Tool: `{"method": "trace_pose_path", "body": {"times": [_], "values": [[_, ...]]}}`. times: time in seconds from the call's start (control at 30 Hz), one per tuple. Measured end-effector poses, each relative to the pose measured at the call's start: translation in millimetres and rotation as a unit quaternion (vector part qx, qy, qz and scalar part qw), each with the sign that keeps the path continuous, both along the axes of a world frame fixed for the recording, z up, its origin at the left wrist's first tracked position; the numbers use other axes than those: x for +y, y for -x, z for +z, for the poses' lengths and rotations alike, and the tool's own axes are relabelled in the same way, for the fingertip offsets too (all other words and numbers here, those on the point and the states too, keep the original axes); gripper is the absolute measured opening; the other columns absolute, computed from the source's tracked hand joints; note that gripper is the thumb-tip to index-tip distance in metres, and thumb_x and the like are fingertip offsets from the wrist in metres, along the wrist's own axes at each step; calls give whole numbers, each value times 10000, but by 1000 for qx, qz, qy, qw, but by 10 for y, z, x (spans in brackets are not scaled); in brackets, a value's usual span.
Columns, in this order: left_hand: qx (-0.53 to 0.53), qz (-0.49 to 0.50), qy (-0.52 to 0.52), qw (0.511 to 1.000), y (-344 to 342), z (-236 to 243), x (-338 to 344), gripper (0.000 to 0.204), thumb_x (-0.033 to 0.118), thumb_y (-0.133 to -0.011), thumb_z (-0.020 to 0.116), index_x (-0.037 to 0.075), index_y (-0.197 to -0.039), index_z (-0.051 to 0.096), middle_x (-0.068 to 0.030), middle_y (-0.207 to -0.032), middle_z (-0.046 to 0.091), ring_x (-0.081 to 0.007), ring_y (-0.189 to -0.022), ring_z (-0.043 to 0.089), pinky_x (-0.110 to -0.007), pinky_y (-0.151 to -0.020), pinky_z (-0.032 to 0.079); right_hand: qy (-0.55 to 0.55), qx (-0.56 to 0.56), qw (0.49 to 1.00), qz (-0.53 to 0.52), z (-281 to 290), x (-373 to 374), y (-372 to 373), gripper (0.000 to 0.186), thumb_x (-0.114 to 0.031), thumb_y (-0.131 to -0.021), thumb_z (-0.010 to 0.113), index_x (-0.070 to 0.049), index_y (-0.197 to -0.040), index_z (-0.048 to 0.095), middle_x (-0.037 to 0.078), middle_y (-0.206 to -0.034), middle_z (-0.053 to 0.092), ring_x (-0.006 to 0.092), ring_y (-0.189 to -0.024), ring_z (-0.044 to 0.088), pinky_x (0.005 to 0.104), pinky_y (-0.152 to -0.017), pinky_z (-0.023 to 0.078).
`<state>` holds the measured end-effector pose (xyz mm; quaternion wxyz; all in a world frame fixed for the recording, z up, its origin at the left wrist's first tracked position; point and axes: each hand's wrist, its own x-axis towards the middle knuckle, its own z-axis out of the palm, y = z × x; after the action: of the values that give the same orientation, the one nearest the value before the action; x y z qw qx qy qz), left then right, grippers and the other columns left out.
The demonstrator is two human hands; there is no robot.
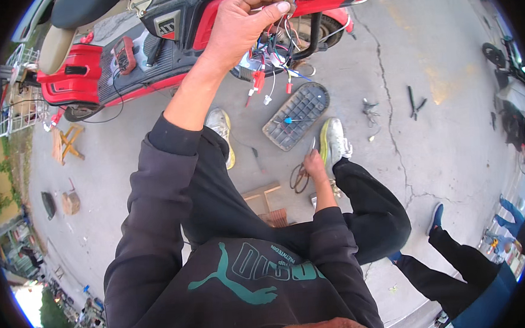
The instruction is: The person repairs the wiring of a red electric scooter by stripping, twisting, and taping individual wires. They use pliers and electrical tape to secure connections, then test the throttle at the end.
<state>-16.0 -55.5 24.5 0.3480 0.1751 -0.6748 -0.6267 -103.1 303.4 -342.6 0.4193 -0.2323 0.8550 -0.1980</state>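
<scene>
At the top, my left hand [246, 25] pinches a bundle of thin wires [291, 2] beside the red electric scooter [199, 25]. Below that hand hang several loose leads with white and red connectors [259, 80]. Low between my legs, my right hand [315, 165] is closed round a pair of scissors [299, 178]; their looped handles and a blade tip show, while the fingers hide the middle. A black ribbed plastic cover [295, 116] lies on the ground ahead of this hand, with a small blue-ended piece [288, 120] on it.
A red meter [124, 55] rests on the scooter's footboard. Pliers [415, 102] and a short wire harness [370, 109] lie on the concrete to the right. A small wooden stool [68, 144] stands at left. Another person's legs [452, 264] are at lower right.
</scene>
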Motion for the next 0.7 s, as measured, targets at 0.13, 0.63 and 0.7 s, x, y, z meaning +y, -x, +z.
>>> {"method": "trace_pose_path", "body": {"times": [0.13,0.63,0.7], "values": [[37,9,-42,998,-36,-93,8,253,141,-980,721,11,-1196,711,-28,-1048,743,-85,-959,691,-234,-809,562,46,-313,937,-149,1760,-506,123,347,-355,-983,585,-51,-1142,642,97,-939,728,211,-797,712,371,-605,519],[-1,40,34,999,-78,74,102,226,197,-985,720,-3,-1091,718,46,-867,676,-19,-762,576,-217,-671,477,185,-840,486,-152,3616,563,-1705,790,-381,-1011,561,52,-1593,248,284,-1412,545,224,-1160,597,389,-1070,440],[9,61,68,996,-67,51,58,229,190,-977,723,-9,-1089,715,28,-855,688,-38,-771,593,-240,-707,497,81,-789,583,-178,3606,643,-1769,895,-421,-944,606,56,-1603,233,266,-1425,514,198,-1060,554,351,-1075,404]]}}
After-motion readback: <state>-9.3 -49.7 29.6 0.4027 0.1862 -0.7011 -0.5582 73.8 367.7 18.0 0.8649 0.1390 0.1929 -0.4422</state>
